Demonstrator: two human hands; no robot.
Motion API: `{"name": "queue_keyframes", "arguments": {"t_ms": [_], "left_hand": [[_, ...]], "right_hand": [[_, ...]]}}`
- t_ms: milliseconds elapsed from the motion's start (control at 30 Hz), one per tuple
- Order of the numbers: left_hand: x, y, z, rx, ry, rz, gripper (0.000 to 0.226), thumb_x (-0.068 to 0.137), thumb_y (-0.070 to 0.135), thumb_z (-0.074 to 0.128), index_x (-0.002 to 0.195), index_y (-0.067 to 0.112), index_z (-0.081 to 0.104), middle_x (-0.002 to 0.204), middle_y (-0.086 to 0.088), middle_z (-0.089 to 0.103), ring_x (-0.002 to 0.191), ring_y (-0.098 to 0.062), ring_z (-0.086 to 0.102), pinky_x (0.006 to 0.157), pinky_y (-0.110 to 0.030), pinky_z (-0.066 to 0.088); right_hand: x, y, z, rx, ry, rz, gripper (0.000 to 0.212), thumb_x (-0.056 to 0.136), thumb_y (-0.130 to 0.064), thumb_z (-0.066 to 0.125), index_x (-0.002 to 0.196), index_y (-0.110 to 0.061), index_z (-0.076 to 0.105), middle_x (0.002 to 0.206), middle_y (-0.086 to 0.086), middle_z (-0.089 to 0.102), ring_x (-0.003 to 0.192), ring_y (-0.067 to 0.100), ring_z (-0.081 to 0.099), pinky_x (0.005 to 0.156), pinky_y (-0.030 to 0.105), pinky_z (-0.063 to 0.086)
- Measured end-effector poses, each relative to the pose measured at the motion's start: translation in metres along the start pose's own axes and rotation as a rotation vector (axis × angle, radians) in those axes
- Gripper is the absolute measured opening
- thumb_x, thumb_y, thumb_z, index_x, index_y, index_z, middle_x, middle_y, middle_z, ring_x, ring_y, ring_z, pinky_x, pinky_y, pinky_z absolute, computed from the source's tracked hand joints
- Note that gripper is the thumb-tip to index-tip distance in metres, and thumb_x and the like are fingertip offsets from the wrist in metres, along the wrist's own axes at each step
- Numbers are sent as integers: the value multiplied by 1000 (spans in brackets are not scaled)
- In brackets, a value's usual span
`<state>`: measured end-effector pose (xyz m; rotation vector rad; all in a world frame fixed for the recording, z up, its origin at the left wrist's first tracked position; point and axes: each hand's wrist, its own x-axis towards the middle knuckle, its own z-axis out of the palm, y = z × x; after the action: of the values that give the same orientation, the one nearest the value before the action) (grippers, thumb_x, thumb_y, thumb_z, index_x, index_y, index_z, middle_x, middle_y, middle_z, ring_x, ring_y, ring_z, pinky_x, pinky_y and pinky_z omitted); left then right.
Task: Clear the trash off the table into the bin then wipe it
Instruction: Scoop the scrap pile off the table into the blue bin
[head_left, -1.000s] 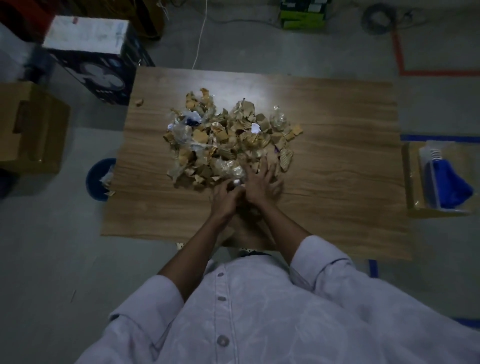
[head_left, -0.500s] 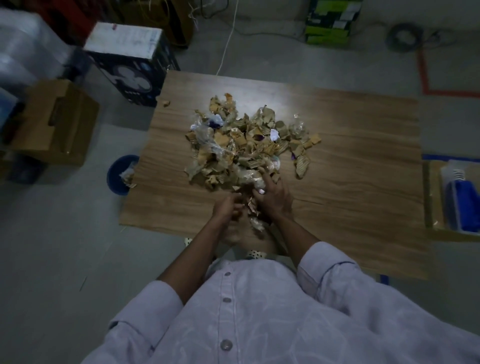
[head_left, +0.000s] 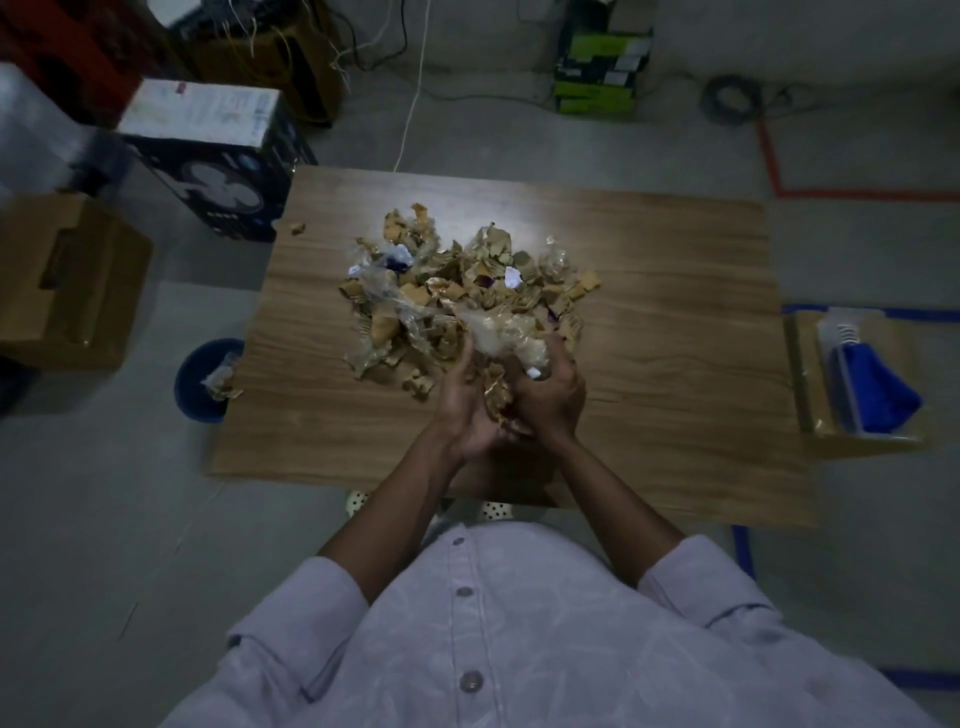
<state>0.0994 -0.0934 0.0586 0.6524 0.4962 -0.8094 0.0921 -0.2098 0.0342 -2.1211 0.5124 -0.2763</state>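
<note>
A heap of torn cardboard scraps and clear plastic wrap, the trash pile (head_left: 457, 291), lies on the middle of the wooden table (head_left: 675, 338). My left hand (head_left: 467, 410) and my right hand (head_left: 548, 395) are cupped together at the pile's near edge, gripping a bundle of scraps and crumpled plastic (head_left: 506, 343) between them, raised a little off the table. One loose scrap (head_left: 297, 227) sits near the far left corner. A blue bin (head_left: 200, 382) with some scraps in it stands on the floor by the table's left edge.
Left of the table are a brown cardboard box (head_left: 67, 280) and a dark printed fan box (head_left: 208, 156). To the right, a blue cloth (head_left: 878, 389) lies on a low box with a spray bottle. Cables and a green box (head_left: 597, 67) lie beyond the table.
My hands went from flat on the pile's near edge to cupped round a handful of scraps and plastic, which is lifting from the table. The camera view has shifted slightly.
</note>
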Motion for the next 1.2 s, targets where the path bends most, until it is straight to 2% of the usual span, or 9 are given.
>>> {"name": "queue_keyframes", "arguments": {"t_ms": [100,233,367,533,667,767,933,1067,1200], "left_hand": [[4,8,15,28,159,150,77,84,74,61,133,14,66,136,-17,63,121,-37,62,101,-54,50],[4,17,18,33,285,146,72,84,71,64,128,14,63,126,-19,63,113,-34,60,100,-50,49],[7,29,27,-150,361,189,35,99,33,63,121,7,60,121,-22,64,112,-34,64,76,-49,59],[5,35,30,-37,480,270,50,90,-9,40,134,7,57,108,-19,62,80,-22,59,67,-32,58],[6,29,46,351,652,383,29,99,4,45,100,10,74,91,-7,72,76,-21,67,59,-29,55],[-4,19,74,299,422,314,39,105,34,39,93,11,68,81,-5,70,72,-21,67,56,-25,55],[5,17,71,422,206,233,84,83,77,57,134,10,62,116,-13,72,90,-24,72,74,-36,59],[5,21,66,561,184,105,51,68,59,82,94,16,74,83,-6,71,76,-27,65,73,-38,53],[1,19,67,454,216,160,45,76,40,85,104,6,74,82,-7,72,65,-21,67,61,-30,55]], "right_hand": [[-6,-2,-12,70,18,-5,56,81,-69,65,115,-24,65,89,0,73,79,24,69,67,41,57],[0,-6,-38,311,64,24,40,82,-35,84,113,-16,68,92,-5,74,81,13,72,72,38,61],[-7,-9,-49,501,17,59,37,82,-2,81,113,-16,66,95,-9,73,81,4,69,73,23,56],[-4,1,-63,486,6,21,40,75,-25,82,112,-25,66,94,-20,73,86,5,68,78,30,57],[0,14,-61,201,48,-26,50,72,-54,75,112,-25,70,92,-3,76,84,22,72,75,44,60],[-1,9,-53,-112,25,-77,67,72,-68,64,123,-25,67,98,12,74,86,34,70,68,39,54],[-2,-17,-48,-312,-92,-138,69,79,-56,58,142,-26,57,99,19,67,90,36,65,69,32,34],[-4,-29,-48,-279,-206,-160,80,76,-50,53,147,-13,48,97,18,63,88,36,61,71,32,34],[0,-31,-48,-151,-273,-133,88,72,-49,61,146,-19,27,116,5,56,96,35,65,72,36,48]]}}
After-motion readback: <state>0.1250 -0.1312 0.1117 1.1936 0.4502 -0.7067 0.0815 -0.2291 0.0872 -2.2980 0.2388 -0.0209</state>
